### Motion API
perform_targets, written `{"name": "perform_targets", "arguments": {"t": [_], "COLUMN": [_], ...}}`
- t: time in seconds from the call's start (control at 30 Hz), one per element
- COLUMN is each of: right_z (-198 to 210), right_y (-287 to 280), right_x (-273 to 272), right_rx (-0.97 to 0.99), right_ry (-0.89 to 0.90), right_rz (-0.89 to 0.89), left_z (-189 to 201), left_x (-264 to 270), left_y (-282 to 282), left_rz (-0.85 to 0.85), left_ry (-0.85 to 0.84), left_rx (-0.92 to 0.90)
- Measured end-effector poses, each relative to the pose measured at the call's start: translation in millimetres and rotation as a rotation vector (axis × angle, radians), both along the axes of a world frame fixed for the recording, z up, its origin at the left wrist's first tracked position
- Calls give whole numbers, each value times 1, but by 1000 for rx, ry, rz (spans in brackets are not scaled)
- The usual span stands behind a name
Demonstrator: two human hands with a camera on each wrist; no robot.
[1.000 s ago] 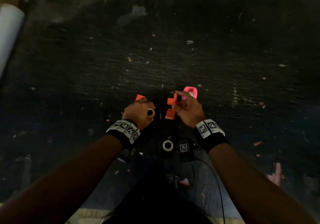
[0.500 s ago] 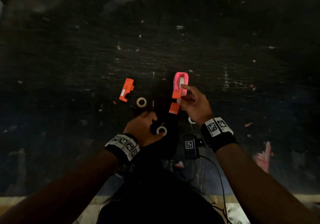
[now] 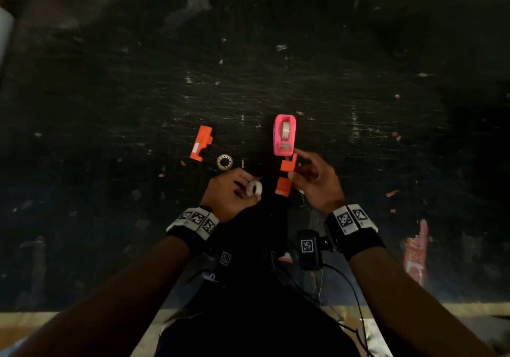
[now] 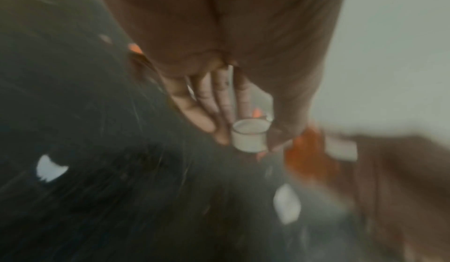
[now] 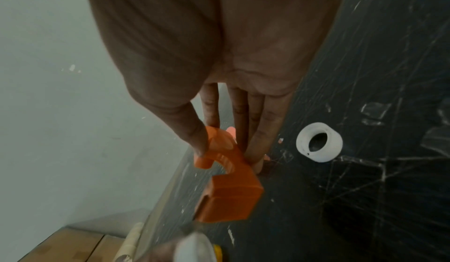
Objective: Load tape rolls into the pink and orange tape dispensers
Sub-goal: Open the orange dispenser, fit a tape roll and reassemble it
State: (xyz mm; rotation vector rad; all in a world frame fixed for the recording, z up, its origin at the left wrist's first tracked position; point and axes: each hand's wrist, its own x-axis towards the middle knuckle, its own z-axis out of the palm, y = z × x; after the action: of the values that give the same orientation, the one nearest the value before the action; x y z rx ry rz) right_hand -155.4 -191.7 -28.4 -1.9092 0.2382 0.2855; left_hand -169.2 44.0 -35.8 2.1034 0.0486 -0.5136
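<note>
The pink dispenser (image 3: 284, 135) stands on the black table with a tape roll seated in it. My right hand (image 3: 296, 169) pinches an orange dispenser half (image 3: 287, 175) just in front of it; thumb and fingers grip the curved end of that orange dispenser half (image 5: 228, 179). My left hand (image 3: 248, 188) holds a white tape roll (image 3: 254, 188) beside the orange half, and the blurred left wrist view shows this tape roll (image 4: 249, 137) between thumb and fingers. The other orange half (image 3: 201, 142) lies further left, with a second tape roll (image 3: 224, 161) next to it.
A white ring (image 5: 319, 142) lies on the scratched table (image 3: 358, 94) to the right of my right hand. A black marker-tagged device (image 3: 309, 249) with cables sits near the front edge. Paper scraps dot the surface. Cardboard boxes (image 5: 60, 247) sit below the table edge.
My left hand reached to a tape roll near the front, took hold of it and raised it next to the orange half. The right hand kept its grip on that half.
</note>
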Motion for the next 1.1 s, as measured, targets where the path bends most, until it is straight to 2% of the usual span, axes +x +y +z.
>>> {"name": "perform_targets", "arguments": {"t": [0.13, 0.3, 0.53, 1.1], "right_z": [7, 24, 39, 51], "right_y": [2, 16, 32, 33], "right_x": [-5, -6, -4, -1], "right_rx": [98, 246, 343, 361], "right_ry": [-32, -65, -52, -41], "right_rz": [49, 101, 156, 194], "left_z": [23, 51, 62, 69], "left_x": [5, 8, 10, 15], "left_y": [12, 19, 15, 11], "left_rz": [112, 154, 201, 72], "left_ry": [-28, -64, -112, -123], "left_rx": [-192, -301, -437, -480]}}
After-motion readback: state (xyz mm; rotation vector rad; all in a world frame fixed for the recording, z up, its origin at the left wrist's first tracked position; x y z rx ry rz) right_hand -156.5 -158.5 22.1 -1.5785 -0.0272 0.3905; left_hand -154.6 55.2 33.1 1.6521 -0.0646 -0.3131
